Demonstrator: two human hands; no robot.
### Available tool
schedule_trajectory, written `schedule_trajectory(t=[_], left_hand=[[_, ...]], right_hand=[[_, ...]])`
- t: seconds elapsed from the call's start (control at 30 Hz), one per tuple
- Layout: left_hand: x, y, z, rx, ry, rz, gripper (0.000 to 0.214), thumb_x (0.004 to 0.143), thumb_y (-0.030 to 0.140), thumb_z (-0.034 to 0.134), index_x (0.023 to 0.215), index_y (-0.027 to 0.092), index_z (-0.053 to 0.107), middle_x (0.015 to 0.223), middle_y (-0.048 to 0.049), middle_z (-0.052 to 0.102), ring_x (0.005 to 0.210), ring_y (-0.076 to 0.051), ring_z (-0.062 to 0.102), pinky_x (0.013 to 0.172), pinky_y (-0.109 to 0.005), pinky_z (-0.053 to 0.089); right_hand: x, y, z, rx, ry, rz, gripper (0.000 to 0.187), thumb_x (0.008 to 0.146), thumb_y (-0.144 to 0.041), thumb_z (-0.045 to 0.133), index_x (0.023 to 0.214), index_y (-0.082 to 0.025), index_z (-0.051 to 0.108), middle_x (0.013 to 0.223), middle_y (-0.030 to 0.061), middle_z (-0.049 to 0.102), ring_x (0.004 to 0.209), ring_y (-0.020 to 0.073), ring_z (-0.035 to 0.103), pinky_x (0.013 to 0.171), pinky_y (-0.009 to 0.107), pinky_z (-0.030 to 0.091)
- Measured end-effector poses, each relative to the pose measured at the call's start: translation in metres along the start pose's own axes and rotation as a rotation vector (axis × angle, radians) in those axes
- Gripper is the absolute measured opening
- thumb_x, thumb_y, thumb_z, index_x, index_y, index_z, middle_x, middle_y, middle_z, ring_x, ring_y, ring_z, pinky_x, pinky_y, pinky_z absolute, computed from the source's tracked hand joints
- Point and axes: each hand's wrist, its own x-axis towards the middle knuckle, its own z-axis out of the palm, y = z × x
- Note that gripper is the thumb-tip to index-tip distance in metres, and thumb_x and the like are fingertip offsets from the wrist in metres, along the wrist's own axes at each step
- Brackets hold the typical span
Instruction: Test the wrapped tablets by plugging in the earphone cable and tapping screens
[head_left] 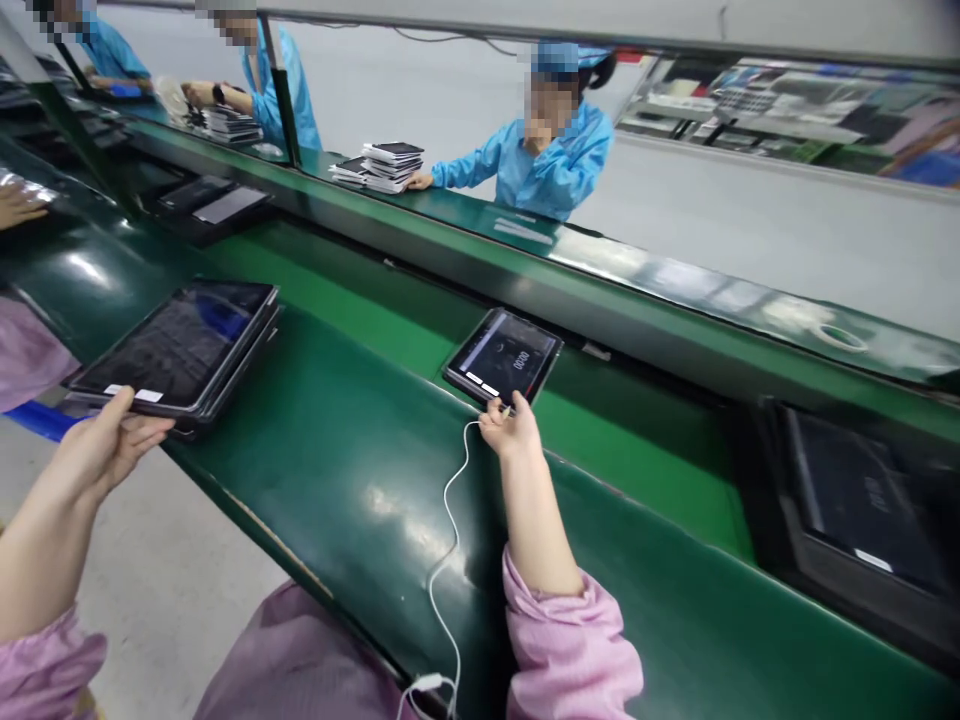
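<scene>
My left hand [112,450] grips the near edge of a stack of dark tablets [180,345] at the left of the green worktop. Its thumb lies on top beside white labels, with the fingers at the edge below. My right hand [511,428] is closed at the near edge of another tablet [506,355], whose lit screen reads 00:00. This tablet is over the green conveyor strip. A white cable [450,510] runs from my right fingers down across the worktop to the front edge. Whether its plug is inserted is hidden by the fingers.
On the conveyor strip [645,480], a dark tray with a tablet [862,500] lies at right, and more tablets [232,203] lie at far left. Across the line, several people in blue work beside stacked tablets [394,167]. Another person's hand [19,205] shows at the left edge.
</scene>
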Motion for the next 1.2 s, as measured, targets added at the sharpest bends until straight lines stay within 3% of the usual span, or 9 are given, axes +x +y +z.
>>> schedule_trajectory(t=[0.13,0.27,0.43,0.57,0.7,0.83,1.0,1.1,1.2], left_hand=[[0.005,0.001,0.000,-0.103,-0.034,-0.119,0.042,0.108,0.036,0.039,0.079,0.015,0.060,0.055,0.0014,0.070,0.059,-0.008,0.069,0.075,-0.020,0.056],[0.007,-0.005,-0.004,-0.037,-0.035,-0.123,0.045,0.098,0.054,0.058,0.076,0.015,0.058,0.056,-0.0021,0.069,0.056,-0.016,0.068,0.067,-0.028,0.056],[-0.008,-0.009,-0.003,-0.025,0.060,0.025,0.053,0.087,0.062,0.068,0.060,0.019,0.052,0.049,0.0029,0.057,0.052,-0.015,0.057,0.062,-0.026,0.048],[-0.053,-0.022,0.018,-0.126,0.157,0.198,0.046,0.090,0.048,0.066,0.056,0.020,0.053,0.051,0.0040,0.052,0.057,-0.013,0.047,0.061,-0.023,0.037],[-0.100,-0.043,0.091,-0.259,-0.154,0.236,0.040,0.083,0.043,0.069,0.052,0.022,0.056,0.053,0.0013,0.055,0.058,-0.015,0.049,0.063,-0.027,0.040],[-0.114,-0.042,0.214,-0.406,-0.668,0.112,0.029,0.084,0.043,0.071,0.068,0.019,0.066,0.061,-0.0027,0.064,0.065,-0.018,0.061,0.078,-0.033,0.050],[-0.116,-0.002,0.359,-0.581,-1.102,-0.146,0.044,0.086,0.059,0.065,0.094,0.016,0.063,0.099,-0.0125,0.070,0.099,-0.029,0.069,0.099,-0.056,0.049],[-0.125,0.013,0.404,-0.659,-1.213,-0.230,0.048,0.082,0.066,0.060,0.088,0.018,0.061,0.111,-0.0232,0.067,0.112,-0.037,0.066,0.101,-0.061,0.046],[-0.131,0.010,0.418,-0.708,-1.255,-0.293,0.042,0.082,0.061,0.060,0.082,0.019,0.063,0.112,-0.0231,0.068,0.114,-0.038,0.064,0.101,-0.058,0.047]], right_hand=[[0.017,-0.003,-0.007,0.008,0.071,-0.075,0.043,0.109,-0.046,0.041,0.074,-0.023,0.034,0.059,-0.0107,0.033,0.038,0.0052,0.022,0.037,0.017,0.027],[0.028,-0.003,-0.014,-0.033,0.189,-0.231,0.029,0.105,-0.041,0.051,0.085,-0.023,0.041,0.072,-0.0066,0.054,0.038,0.0039,0.030,0.036,0.015,0.028],[0.029,-0.009,-0.017,-0.062,0.283,-0.468,0.021,0.101,-0.030,0.061,0.088,-0.023,0.046,0.088,-0.0016,0.065,0.039,0.0019,0.031,0.034,0.014,0.030],[0.026,-0.021,-0.013,-0.013,0.314,-0.534,0.030,0.098,-0.023,0.059,0.076,-0.022,0.039,0.074,-0.0039,0.060,0.038,0.0025,0.030,0.031,0.013,0.026],[0.023,-0.029,-0.008,-0.028,0.289,-0.527,0.033,0.091,-0.017,0.061,0.070,-0.022,0.037,0.060,-0.0054,0.055,0.036,0.0031,0.029,0.030,0.014,0.025],[0.005,-0.017,-0.011,-0.087,0.243,-0.487,0.029,0.085,-0.015,0.062,0.069,-0.022,0.040,0.057,-0.0026,0.060,0.035,0.0038,0.028,0.030,0.014,0.027],[-0.034,0.001,-0.040,-0.160,0.126,-0.410,0.018,0.077,-0.022,0.073,0.070,-0.018,0.057,0.051,0.0002,0.059,0.036,0.0041,0.026,0.032,0.016,0.034],[-0.060,0.005,-0.077,-0.363,-0.050,-0.285,0.034,0.067,-0.038,0.085,0.089,-0.016,0.072,0.052,-0.0022,0.059,0.037,0.0047,0.026,0.037,0.019,0.044],[-0.094,0.011,-0.130,-0.615,-0.203,-0.152,0.061,0.056,-0.049,0.092,0.111,-0.028,0.074,0.082,0.0022,0.074,0.037,0.0058,0.031,0.037,0.025,0.047]])
